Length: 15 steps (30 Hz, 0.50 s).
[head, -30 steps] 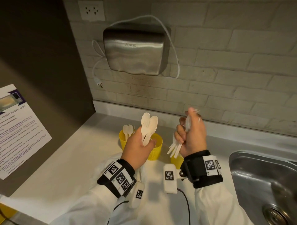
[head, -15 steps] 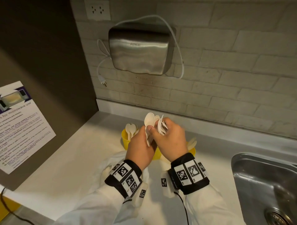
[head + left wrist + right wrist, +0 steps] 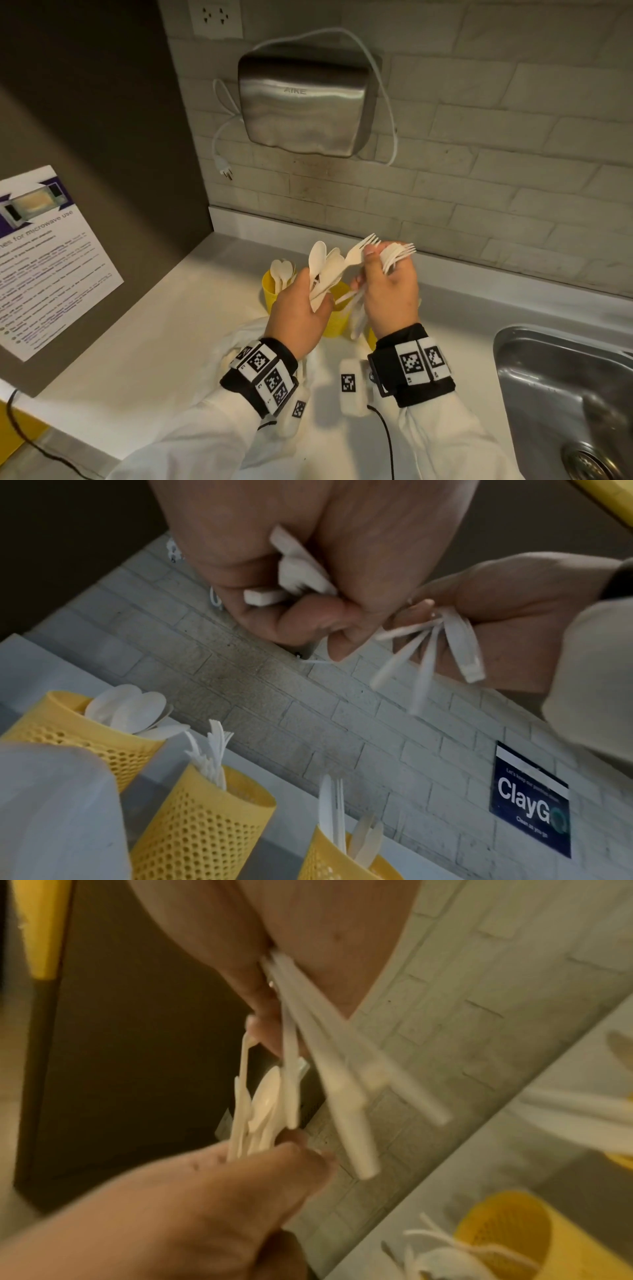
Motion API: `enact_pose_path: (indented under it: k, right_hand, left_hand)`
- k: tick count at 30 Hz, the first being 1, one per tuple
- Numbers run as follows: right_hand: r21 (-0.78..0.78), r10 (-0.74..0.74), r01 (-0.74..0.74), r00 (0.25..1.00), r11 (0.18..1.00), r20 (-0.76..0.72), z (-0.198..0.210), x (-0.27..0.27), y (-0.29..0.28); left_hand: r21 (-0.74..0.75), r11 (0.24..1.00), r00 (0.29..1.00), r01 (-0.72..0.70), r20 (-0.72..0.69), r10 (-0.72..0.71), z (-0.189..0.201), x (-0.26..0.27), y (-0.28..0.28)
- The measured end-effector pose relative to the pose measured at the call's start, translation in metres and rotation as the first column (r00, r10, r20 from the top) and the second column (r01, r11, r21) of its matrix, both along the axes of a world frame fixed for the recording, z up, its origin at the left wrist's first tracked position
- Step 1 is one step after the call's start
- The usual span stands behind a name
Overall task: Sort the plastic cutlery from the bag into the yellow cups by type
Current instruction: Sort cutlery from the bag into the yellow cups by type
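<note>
My left hand [image 3: 317, 296] grips a bundle of white plastic spoons [image 3: 322, 265] above the cups; their handle ends [image 3: 291, 574] stick out of its fist. My right hand [image 3: 373, 263] holds several white forks [image 3: 399, 255], and its thumb pinches one more fork [image 3: 359, 253] that still reaches into the left bundle. The left yellow cup [image 3: 270, 291] holds spoons. In the left wrist view the middle cup [image 3: 205, 821] holds forks and the right cup [image 3: 329, 864] holds knives. The white bag [image 3: 239, 342] lies on the counter under my wrists.
A steel sink [image 3: 565, 394] is sunk into the counter at the right. A hand dryer [image 3: 305, 106] hangs on the brick wall above the cups, its unplugged cord [image 3: 222, 168] dangling. A microwave poster [image 3: 51, 257] is on the dark panel at left.
The hands were apart, then the right hand reached into the left hand's bundle. Now it has drawn back to the right with a fork pinched at its thumb.
</note>
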State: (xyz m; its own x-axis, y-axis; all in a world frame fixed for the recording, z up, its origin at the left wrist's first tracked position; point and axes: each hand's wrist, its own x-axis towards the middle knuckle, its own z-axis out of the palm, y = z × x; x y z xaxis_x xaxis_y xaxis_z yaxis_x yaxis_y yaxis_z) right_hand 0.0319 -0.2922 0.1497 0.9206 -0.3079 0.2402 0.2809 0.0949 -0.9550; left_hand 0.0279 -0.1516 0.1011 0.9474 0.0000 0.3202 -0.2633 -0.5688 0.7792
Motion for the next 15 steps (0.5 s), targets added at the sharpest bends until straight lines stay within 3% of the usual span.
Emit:
enact_pose_path:
  k: [3,5,11,15]
  right_hand:
    - [0.366,0.105,-0.083,0.994,0.927,-0.041,0.010,-0.003,-0.005]
    - [0.480,0.103,-0.069,0.994,0.875,-0.046,0.008,-0.001,-0.010]
    - [0.499,-0.036,0.049,0.999,0.865,-0.034,0.003,0.006,-0.017]
    - [0.297,-0.131,0.129,0.991,0.946,-0.013,-0.002,0.012,-0.014]
  left_hand:
    - [-0.031,0.999,0.998,-0.032,-0.049,0.031,-0.002,0.004,0.002]
    - [-0.090,0.994,0.995,-0.058,-0.083,0.051,-0.002,0.005,0.007]
    - [-0.316,0.946,0.988,-0.075,-0.154,0.027,0.001,0.006,0.017]
    - [-0.526,0.850,0.962,-0.033,-0.248,-0.117,0.007,0.006,0.017]
